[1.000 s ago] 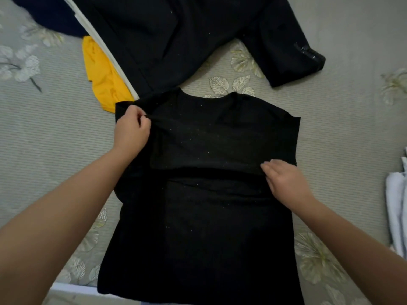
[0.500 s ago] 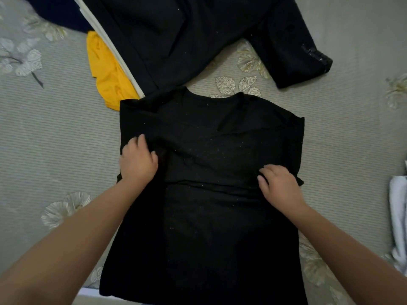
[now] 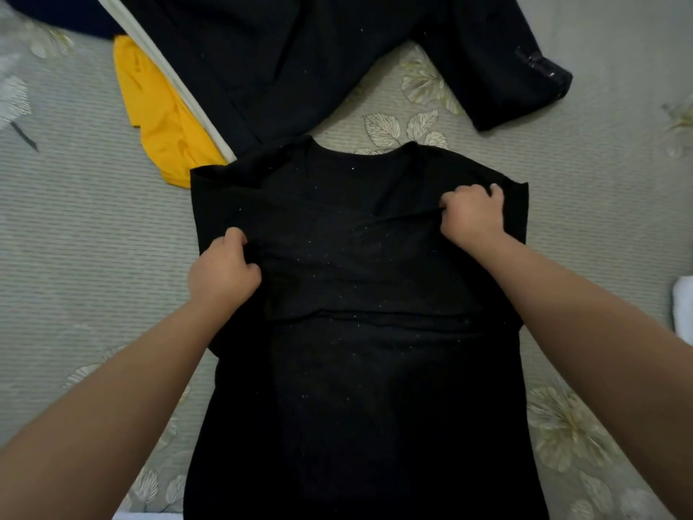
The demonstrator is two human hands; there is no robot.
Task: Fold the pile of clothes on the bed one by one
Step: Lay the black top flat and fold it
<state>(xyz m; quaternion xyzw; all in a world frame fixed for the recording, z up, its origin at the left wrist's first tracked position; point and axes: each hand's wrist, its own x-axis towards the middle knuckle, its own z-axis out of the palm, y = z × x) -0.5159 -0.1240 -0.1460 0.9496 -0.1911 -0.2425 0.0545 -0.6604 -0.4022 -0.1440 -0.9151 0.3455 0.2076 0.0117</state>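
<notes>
A black t-shirt [image 3: 356,388] lies flat on the bed, neckline away from me, with both sleeves folded in across its chest. My left hand [image 3: 223,272] pinches the left end of the folded-in sleeve fabric. My right hand [image 3: 472,215] grips the right end of the same fold, higher up near the shoulder. The cloth is stretched taut between the two hands. The shirt's hem runs out of view at the bottom.
Beyond the shirt lie a large black garment [image 3: 300,58] with a white stripe and a yellow garment [image 3: 161,118]. A white cloth [image 3: 684,309] sits at the right edge. The bedcover [image 3: 75,238] is grey with leaf patterns.
My right hand has moved up and to the right and now grips the fold near the shoulder. My left hand stayed on the left side and now pinches the sleeve fabric.
</notes>
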